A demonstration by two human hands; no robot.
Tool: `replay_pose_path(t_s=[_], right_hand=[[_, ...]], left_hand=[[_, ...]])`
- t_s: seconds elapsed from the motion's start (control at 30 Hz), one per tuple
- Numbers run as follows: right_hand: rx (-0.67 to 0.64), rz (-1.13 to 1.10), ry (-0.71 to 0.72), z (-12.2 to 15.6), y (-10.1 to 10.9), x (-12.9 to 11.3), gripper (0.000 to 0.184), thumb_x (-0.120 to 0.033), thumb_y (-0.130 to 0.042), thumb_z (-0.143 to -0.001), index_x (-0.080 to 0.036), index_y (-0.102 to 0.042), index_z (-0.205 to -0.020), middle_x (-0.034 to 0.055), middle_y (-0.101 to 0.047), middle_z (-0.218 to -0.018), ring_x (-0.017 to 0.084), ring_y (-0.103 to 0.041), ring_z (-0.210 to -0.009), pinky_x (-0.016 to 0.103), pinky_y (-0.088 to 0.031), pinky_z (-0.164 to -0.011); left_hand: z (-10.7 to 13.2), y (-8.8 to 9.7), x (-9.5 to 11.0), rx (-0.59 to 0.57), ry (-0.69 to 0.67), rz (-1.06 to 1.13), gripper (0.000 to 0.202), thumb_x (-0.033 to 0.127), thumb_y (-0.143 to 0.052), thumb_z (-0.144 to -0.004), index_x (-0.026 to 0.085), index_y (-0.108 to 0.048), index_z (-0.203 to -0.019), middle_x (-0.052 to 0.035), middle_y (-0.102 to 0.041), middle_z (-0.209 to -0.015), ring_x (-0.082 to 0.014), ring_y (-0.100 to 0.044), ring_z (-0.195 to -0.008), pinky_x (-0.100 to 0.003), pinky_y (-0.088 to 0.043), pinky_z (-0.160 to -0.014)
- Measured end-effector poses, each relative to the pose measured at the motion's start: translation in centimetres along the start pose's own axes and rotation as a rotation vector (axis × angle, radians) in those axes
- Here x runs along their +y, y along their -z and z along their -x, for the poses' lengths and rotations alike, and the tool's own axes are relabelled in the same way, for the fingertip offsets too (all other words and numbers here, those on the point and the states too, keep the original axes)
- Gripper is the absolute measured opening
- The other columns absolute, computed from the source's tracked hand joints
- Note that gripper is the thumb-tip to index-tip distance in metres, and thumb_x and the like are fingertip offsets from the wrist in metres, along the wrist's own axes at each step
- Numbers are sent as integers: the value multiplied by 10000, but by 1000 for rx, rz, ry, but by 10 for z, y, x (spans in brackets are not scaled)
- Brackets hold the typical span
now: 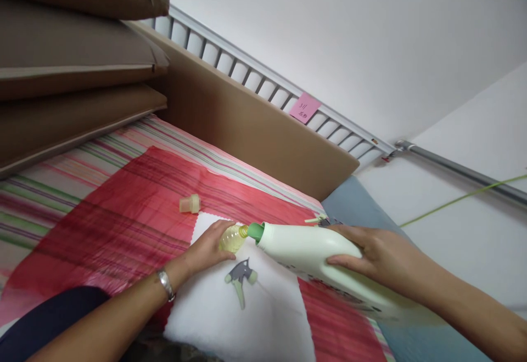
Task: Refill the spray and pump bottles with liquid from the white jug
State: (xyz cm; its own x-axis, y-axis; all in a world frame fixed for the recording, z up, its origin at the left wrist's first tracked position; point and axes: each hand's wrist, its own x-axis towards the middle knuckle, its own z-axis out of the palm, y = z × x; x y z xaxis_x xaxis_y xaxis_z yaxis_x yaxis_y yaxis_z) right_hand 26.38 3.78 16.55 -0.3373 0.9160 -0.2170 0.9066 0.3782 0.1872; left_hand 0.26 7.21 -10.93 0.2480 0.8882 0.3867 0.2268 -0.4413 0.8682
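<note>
My left hand (216, 241) is wrapped round a small clear bottle (231, 239) with yellowish liquid in it. The bottle is tilted, its mouth toward the right. In my right hand (366, 252) is a large pale green detergent bottle (296, 244), tipped nearly on its side. Its green spout (256, 232) meets the small bottle's mouth. Below them a grey and green trigger spray head (241, 280) lies on a white cloth (247, 329). A translucent cap (189, 204) rests on its side on red plastic sheeting left of the cloth.
Red see-through sheeting (135, 203) covers part of a striped bedspread (53, 186). Stacked brown cushions (74, 49) rise at the left. A brown board (247, 126) leans before a white radiator (230, 66) with a pink note (304, 108). A grey and green object behind the large bottle is partly hidden.
</note>
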Motion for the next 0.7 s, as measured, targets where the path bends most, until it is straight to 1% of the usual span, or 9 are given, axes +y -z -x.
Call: replay_pose_path(t_s=[0.1, 0.2, 0.4, 0.57, 0.67, 0.7], right_hand=[[-4, 4, -11, 0, 2, -1, 493, -631, -474, -812, -338, -573, -1195, 7, -706, -1017, 267, -664, -847, 367, -507, -709], [-18, 10, -23, 0, 5, -2, 487, -634, -477, -805, -347, -576, -1187, -4, -711, -995, 267, -665, -831, 362, -509, -692], [-17, 36, -8, -1, 5, -1, 528, -654, -462, -803, -342, -551, -1219, 4, -698, -1044, 270, -660, -857, 371, -508, -712], [-22, 41, -35, -2, 12, -9, 499, -622, -468, -819, -328, -568, -1209, 10, -693, -1072, 268, -660, -876, 349, -507, -728], [-34, 53, -18, -3, 13, -11, 494, -636, -460, -816, -333, -581, -1187, 4, -693, -1073, 262, -663, -871, 342, -512, -728], [-12, 62, -9, -4, 13, -10, 485, -642, -468, -808, -343, -593, -1169, -3, -701, -1053, 252, -668, -848, 330, -516, -716]], left_hand=[[0, 0, 2, -9, 7, 11, 703, 229, -791, -619, 234, -472, -1246, -92, -535, -1243, -262, -480, -1173, -453, -362, -1028], [0, 0, 3, -14, 5, 23, 701, 232, -787, -628, 237, -470, -1253, -92, -535, -1243, -260, -484, -1170, -450, -364, -1027], [0, 0, 4, 1, 16, 30, 718, 217, -791, -610, 248, -476, -1255, -87, -537, -1245, -272, -486, -1171, -460, -359, -1027], [-1, 2, 9, -23, 6, 29, 685, 227, -781, -631, 218, -479, -1245, -101, -536, -1238, -261, -482, -1167, -444, -365, -1020], [-2, 3, 10, -28, 14, 27, 680, 243, -784, -629, 226, -486, -1240, -97, -541, -1229, -265, -487, -1159, -451, -367, -1015], [-2, 4, 10, -28, 19, 26, 686, 243, -788, -623, 232, -487, -1240, -95, -542, -1226, -268, -488, -1158, -455, -368, -1014]])
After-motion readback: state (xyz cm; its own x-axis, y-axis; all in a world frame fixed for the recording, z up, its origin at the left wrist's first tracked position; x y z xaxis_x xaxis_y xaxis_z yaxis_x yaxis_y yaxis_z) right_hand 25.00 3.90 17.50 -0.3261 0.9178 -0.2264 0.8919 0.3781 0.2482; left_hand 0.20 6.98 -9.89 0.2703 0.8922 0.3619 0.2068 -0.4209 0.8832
